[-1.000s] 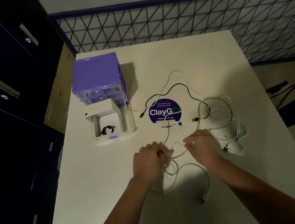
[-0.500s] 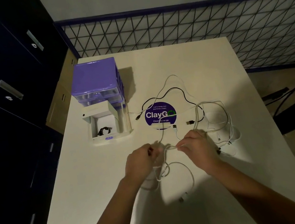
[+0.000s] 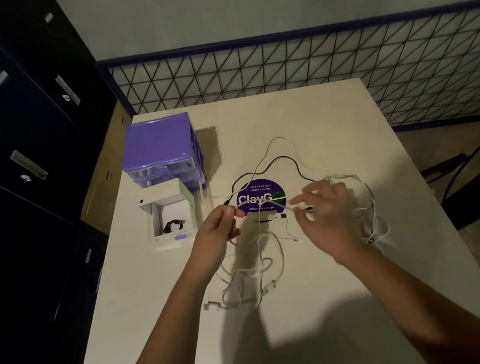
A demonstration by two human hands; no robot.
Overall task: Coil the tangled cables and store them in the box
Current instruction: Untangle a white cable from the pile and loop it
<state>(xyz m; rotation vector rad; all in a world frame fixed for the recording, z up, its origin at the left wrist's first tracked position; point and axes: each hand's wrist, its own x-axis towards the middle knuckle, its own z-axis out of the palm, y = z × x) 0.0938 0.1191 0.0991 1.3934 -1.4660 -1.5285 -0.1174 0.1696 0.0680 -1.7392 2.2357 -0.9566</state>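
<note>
Cream-white tabletop (image 3: pixel 145 308) fills the view, with bare forearms reaching in from the near edge. Nearest lies a slack heap of thin white cables (image 3: pixel 248 279), their plugs loose on the surface. Above it both hands have risen off the surface since a second ago, when they were working low in the knot. The left hand (image 3: pixel 214 237) now pinches one pale cable strand (image 3: pixel 263 204) between thumb and fingers, so that grip is grasping the strand. The right hand (image 3: pixel 327 215) takes the other end of the taut stretch, fingers partly spread, fingertips nipping it. The lift has drawn one cable out of the tangle, so coiling can probably start soon, though the rest still trails into the heap. Beyond the hands sits a round purple ClayGo sticker (image 3: pixel 260 199), crossed by a thin black cable (image 3: pixel 276 160). To the left stands the small open white box (image 3: pixel 171 215), a dark coil already inside, and behind it a purple plastic drawer unit (image 3: pixel 159 141). Farthest back runs a wire mesh fence (image 3: pixel 307 59)
</note>
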